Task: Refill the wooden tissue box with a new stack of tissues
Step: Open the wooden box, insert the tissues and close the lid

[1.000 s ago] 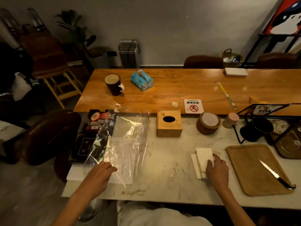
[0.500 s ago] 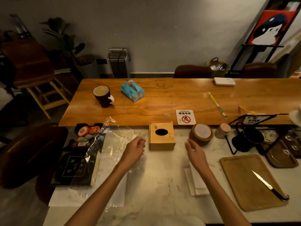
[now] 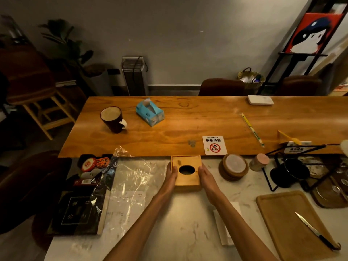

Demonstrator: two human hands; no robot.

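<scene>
The wooden tissue box (image 3: 185,162), square with an oval hole in its top, stands on the marble counter (image 3: 184,227) by the wooden table's edge. My left hand (image 3: 170,176) presses its left side and my right hand (image 3: 205,175) presses its right side, gripping it between them. A white stack of tissues (image 3: 224,227) lies on the counter under my right forearm, partly hidden. An empty clear plastic wrapper (image 3: 131,178) lies to the left of the box.
A wooden tray (image 3: 286,223) with a knife (image 3: 316,231) sits at the right. Stacked coasters (image 3: 233,167), a small pink-lidded jar (image 3: 259,162) and a black wire rack (image 3: 290,170) stand right of the box. A dark book (image 3: 79,210) lies left. A mug (image 3: 113,118) and blue tissue pack (image 3: 149,112) are on the wooden table.
My left hand left the plastic wrapper and my right hand left the tissue stack; both moved forward and closed on the sides of the wooden box. The camera tilted up.
</scene>
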